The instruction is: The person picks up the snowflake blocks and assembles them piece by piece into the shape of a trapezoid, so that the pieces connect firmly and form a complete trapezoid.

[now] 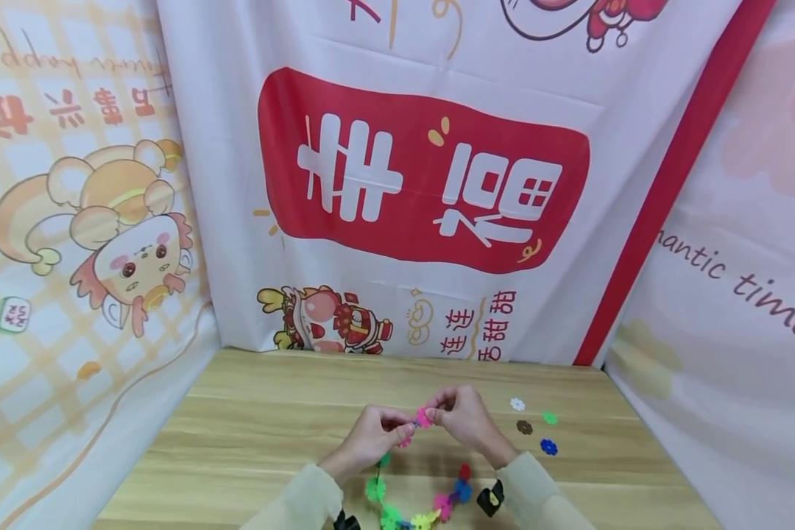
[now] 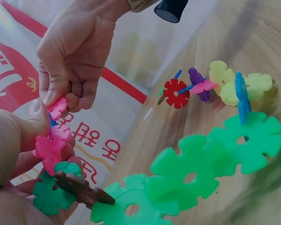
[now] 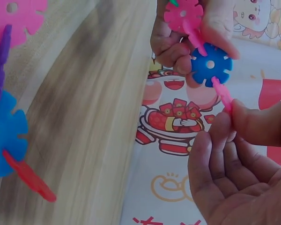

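Observation:
A chain of slotted plastic snowflake discs (image 2: 189, 171) curves over the wooden table, in green, yellow, pink, blue, purple and red. My left hand (image 1: 373, 434) grips its upper left end, thumb and fingers around pink discs (image 2: 51, 150) close to a green one and a brown one. My right hand (image 1: 467, 419) pinches a single pink disc (image 3: 222, 93) between thumb and forefinger. That pink disc sits at a slot on the edge of a blue disc (image 3: 210, 65), which joins the pink ones by my left fingers. The far end of the chain finishes in a red disc (image 1: 464, 472).
To the right of my right hand lie loose discs: white (image 1: 517, 404), brown (image 1: 524, 427), green (image 1: 549, 417) and blue (image 1: 548, 447). A printed white and red cloth (image 1: 424, 169) hangs behind the table's back edge, with more cloth on both sides.

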Action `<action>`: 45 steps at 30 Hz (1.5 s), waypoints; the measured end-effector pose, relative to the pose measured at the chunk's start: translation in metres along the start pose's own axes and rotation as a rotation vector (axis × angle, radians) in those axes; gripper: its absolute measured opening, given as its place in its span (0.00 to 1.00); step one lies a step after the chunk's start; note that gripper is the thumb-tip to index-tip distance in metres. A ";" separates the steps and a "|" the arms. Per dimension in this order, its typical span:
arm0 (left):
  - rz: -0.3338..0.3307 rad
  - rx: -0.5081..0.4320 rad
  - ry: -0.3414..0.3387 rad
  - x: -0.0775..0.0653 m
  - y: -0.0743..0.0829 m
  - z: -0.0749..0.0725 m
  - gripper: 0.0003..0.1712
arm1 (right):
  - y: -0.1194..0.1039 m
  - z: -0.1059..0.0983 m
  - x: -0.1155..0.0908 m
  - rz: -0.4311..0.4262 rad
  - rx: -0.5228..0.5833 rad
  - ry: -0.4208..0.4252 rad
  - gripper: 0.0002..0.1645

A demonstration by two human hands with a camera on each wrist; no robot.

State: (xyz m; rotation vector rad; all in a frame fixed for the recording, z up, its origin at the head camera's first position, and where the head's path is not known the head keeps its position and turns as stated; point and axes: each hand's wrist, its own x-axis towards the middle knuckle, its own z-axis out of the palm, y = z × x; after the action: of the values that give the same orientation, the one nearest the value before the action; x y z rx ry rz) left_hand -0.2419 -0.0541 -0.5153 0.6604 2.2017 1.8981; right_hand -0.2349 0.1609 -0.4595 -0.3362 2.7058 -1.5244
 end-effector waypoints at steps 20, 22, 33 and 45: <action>-0.041 0.007 -0.018 0.001 -0.002 0.000 0.13 | -0.005 0.005 0.001 0.069 -0.002 0.015 0.02; -0.041 -0.006 -0.013 0.002 -0.002 0.000 0.13 | -0.002 0.007 0.002 0.083 0.030 0.034 0.02; -0.120 0.022 -0.119 0.009 0.003 -0.013 0.17 | 0.017 0.004 0.006 -0.011 0.092 -0.041 0.05; -0.103 0.080 -0.119 0.020 0.013 -0.017 0.11 | 0.022 -0.029 0.009 -0.125 -0.051 -0.189 0.13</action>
State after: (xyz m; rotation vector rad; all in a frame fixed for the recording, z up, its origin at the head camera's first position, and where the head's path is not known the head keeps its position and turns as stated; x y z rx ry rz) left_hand -0.2640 -0.0597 -0.4962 0.6415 2.2011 1.6846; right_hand -0.2508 0.1953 -0.4623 -0.6276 2.6233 -1.3731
